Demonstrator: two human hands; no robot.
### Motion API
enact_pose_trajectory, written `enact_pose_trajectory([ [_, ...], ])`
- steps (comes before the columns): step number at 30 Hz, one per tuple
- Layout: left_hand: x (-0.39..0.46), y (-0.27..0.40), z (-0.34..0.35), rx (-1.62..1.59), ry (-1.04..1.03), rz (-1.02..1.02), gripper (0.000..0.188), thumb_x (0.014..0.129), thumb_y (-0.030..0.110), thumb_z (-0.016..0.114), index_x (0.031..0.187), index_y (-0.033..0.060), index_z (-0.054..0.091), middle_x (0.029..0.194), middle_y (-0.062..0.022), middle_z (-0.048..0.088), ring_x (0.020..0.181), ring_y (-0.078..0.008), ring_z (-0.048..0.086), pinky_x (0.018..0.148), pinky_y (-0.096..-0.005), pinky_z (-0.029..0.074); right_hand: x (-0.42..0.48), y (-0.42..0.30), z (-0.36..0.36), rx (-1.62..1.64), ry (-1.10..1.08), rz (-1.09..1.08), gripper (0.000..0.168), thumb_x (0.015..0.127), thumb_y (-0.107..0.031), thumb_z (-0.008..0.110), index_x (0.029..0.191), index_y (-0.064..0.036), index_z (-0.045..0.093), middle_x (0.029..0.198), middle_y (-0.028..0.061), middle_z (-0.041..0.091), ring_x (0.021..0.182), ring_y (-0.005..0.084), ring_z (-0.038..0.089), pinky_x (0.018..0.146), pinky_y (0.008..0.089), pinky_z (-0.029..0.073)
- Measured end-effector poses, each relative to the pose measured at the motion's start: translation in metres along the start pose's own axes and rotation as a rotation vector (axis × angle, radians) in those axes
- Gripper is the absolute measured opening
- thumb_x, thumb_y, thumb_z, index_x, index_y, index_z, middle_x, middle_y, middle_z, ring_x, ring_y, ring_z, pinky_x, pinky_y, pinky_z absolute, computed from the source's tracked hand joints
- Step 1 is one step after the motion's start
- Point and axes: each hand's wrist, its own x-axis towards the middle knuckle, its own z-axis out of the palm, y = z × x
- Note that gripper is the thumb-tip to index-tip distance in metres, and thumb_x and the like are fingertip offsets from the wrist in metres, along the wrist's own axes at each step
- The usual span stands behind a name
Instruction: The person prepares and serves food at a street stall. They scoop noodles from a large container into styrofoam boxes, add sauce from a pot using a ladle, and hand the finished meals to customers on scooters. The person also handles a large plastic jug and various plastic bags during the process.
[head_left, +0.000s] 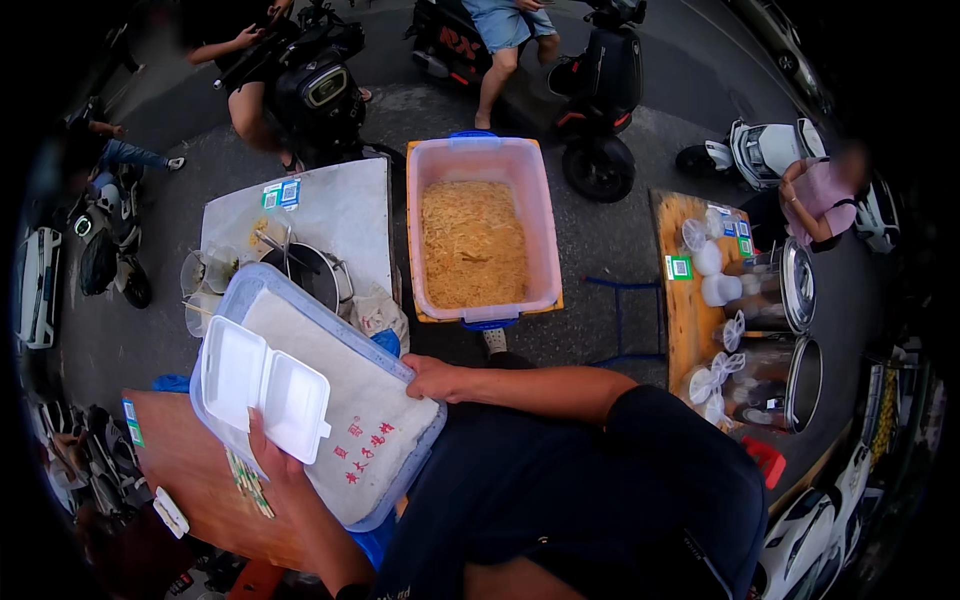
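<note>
My left hand (279, 456) holds an open white foam takeaway box (296, 405) from below, its thumb over the near edge. Both halves of the box look bare inside. Beneath the box is a large translucent bluish plastic tub (351, 319), where a white cloth (360, 420) with red printed writing is spread. My right hand (435, 379) grips the tub's rim at the corner nearest the middle. Farther ahead, a second plastic tub (486, 150) with blue handles contains a mass of yellowish shredded or noodle-like food (474, 244).
Left, a metal pot (319, 281) with utensils stands on a white-topped table (349, 202). Paper-wrapped chopsticks (250, 484) lie on a brown table (172, 442). Right, a wooden table (671, 232) bears cups and steel canisters (799, 300). People and scooters (600, 82) are ahead.
</note>
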Motion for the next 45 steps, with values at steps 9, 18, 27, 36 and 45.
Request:
enact_pose_trajectory([
  [9,0.017,-0.038,-0.069,0.043,0.287,0.025,0.057,0.107,0.033,0.054,0.151,-0.0007,0.042,0.141,-0.0173,0.059,0.123,-0.0319,0.063,0.100,-0.0452,0.056,0.038,0.010,-0.108,-0.422,0.539,-0.200,0.056,0.083,-0.022,0.083,0.121,0.000,0.050,0.099,0.0081,0.057,0.088,0.0170,0.059,0.076,0.0309,0.052],
  [18,0.030,-0.035,-0.050,0.172,0.476,-0.024,0.055,0.106,0.035,0.054,0.147,-0.0004,0.048,0.137,-0.0137,0.062,0.120,-0.0283,0.064,0.100,-0.0406,0.054,0.132,0.029,-0.333,-1.156,0.596,-0.193,0.028,0.085,-0.024,0.076,0.106,-0.007,0.071,0.108,0.0195,0.063,0.106,0.0381,0.063,0.091,0.0466,0.052],
  [27,0.027,-0.041,-0.054,0.194,0.690,0.035,0.053,0.104,0.036,0.058,0.142,0.0003,0.053,0.131,-0.0129,0.065,0.116,-0.0282,0.065,0.102,-0.0408,0.052,0.115,-0.129,-0.368,-0.697,0.547,-0.431,0.007,0.087,-0.006,0.067,0.091,-0.006,0.072,0.097,0.0148,0.068,0.085,0.0364,0.068,0.077,0.0450,0.056],
  [36,0.050,-0.037,-0.051,0.276,0.767,-0.035,0.051,0.102,0.039,0.057,0.140,0.0049,0.056,0.131,-0.0096,0.065,0.120,-0.0281,0.062,0.106,-0.0428,0.048,0.224,-0.114,-0.436,-1.523,0.120,-0.639,0.029,0.075,-0.005,0.072,0.103,-0.003,0.064,0.102,0.0115,0.065,0.095,0.0343,0.067,0.085,0.0444,0.057],
  [45,0.045,-0.037,-0.049,0.237,0.802,-0.045,0.057,0.100,0.040,0.059,0.145,0.0043,0.053,0.136,-0.0107,0.063,0.123,-0.0305,0.061,0.109,-0.0444,0.047,0.214,-0.063,-0.577,-0.868,0.938,-0.253,0.014,0.089,-0.008,0.064,0.102,-0.005,0.068,0.102,0.0169,0.069,0.091,0.0363,0.069,0.078,0.0413,0.057],
])
